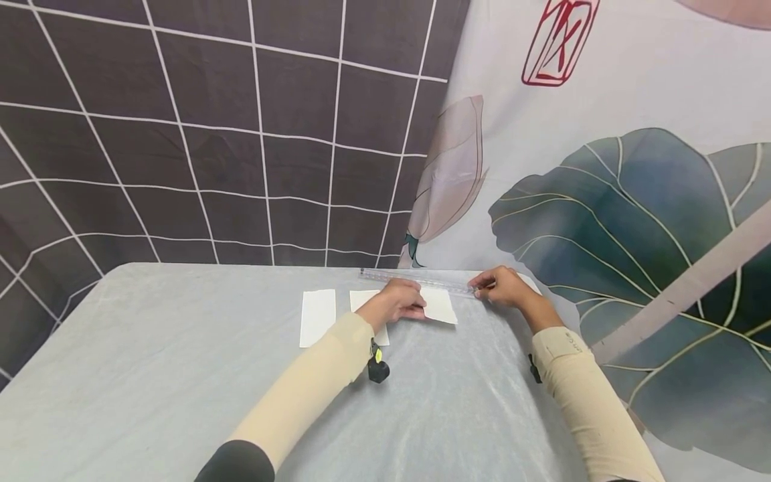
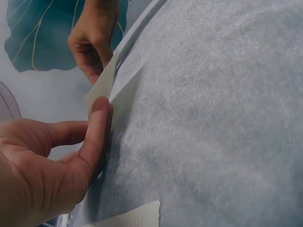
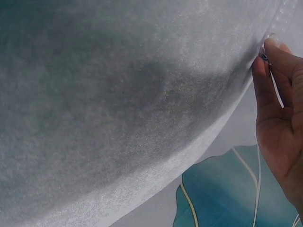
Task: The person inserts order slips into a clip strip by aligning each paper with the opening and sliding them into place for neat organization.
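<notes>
My left hand (image 1: 397,302) pinches a small cream sheet of paper (image 1: 438,304) by its left side. In the left wrist view that paper (image 2: 105,85) stands tilted up off the cloth, fingers along its edge. My right hand (image 1: 502,286) pinches the right end of a long clear plastic strip (image 1: 415,276), which looks like a ruler and lies along the table's back edge. In the right wrist view the strip's end (image 3: 279,21) shows between thumb and fingers (image 3: 262,71). A second paper (image 1: 361,300) lies partly under my left forearm and hand.
A third white paper (image 1: 318,318) lies flat to the left. The table (image 1: 181,375) has a light grey cloth and ends just behind the strip. A dark gridded curtain (image 1: 211,154) and a leaf-printed curtain (image 1: 632,201) hang behind and to the right.
</notes>
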{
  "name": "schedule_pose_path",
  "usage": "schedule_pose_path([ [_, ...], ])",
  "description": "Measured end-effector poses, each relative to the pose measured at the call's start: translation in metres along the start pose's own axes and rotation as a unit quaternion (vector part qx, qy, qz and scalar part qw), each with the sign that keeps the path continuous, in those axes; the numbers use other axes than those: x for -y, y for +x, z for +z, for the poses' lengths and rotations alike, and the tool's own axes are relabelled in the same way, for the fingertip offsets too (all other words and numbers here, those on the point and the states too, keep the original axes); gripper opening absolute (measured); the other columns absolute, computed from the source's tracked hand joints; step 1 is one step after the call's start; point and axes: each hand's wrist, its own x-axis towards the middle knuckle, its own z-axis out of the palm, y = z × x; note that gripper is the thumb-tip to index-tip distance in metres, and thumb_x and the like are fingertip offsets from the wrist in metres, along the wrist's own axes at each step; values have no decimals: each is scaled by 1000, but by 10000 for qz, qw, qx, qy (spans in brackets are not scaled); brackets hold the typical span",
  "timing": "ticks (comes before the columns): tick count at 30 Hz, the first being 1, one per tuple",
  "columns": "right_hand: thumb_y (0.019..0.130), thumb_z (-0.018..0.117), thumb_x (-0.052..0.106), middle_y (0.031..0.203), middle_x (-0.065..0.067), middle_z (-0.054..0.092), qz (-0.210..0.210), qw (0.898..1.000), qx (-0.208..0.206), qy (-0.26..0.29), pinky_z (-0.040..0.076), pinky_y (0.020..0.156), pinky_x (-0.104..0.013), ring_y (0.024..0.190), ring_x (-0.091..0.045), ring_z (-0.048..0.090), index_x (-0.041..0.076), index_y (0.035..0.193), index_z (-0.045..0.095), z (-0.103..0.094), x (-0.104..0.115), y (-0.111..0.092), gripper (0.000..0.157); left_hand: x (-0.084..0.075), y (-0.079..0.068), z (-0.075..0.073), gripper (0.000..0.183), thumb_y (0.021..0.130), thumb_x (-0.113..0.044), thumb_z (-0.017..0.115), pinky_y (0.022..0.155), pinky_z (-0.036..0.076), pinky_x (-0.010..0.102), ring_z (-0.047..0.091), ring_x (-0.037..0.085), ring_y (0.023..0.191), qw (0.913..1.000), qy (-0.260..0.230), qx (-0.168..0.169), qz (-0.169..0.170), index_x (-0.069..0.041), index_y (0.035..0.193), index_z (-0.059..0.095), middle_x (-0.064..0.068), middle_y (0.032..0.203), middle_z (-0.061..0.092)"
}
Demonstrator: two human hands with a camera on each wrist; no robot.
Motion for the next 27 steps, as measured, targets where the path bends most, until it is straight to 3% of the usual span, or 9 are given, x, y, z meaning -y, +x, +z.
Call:
schedule_pose_path([
  [5,97,80,3,119,-20,85,-55,10000,-45,-13,65,88,-42,107,-33,78,1,119,86,0,-1,0,23,2,0,6,67,99,19,65,95,72,37,75,21,81,10000,-31,19,89,5,164,52,26,115,74],
  [9,97,80,3,118,-19,85,-94,9999,-81,0,66,87,-42,106,-33,78,2,119,86,1,-3,0,23,4,0,11,68,99,20,64,98,71,40,84,34,103,9999,-19,51,147,5,164,51,33,130,74],
  [11,97,80,4,118,-19,85,-133,9999,-71,20,67,89,-45,107,-33,79,1,119,86,2,-3,0,23,4,-1,14,69,100,20,63,100,71,41,82,40,118,9999,-18,106,135,5,165,49,34,136,72],
  [14,97,80,5,119,-19,85,-172,9998,-30,62,68,90,-46,107,-33,79,1,120,86,3,-5,0,23,5,-1,18,70,99,20,63,101,70,42,78,44,126,9999,-21,131,100,4,166,49,36,140,70],
  [22,98,80,6,120,-19,85,-129,9999,-15,78,68,90,-47,108,-32,78,1,120,85,3,-4,1,24,3,1,26,72,98,22,63,102,69,44,76,47,125,9998,-77,163,110,5,166,48,40,145,66],
  [27,98,81,5,121,-19,85,-141,9999,-21,78,68,94,-52,111,-35,78,1,121,85,2,-5,1,24,3,2,30,71,99,21,64,98,71,43,81,43,119,9997,-67,204,103,4,166,48,38,137,71],
])
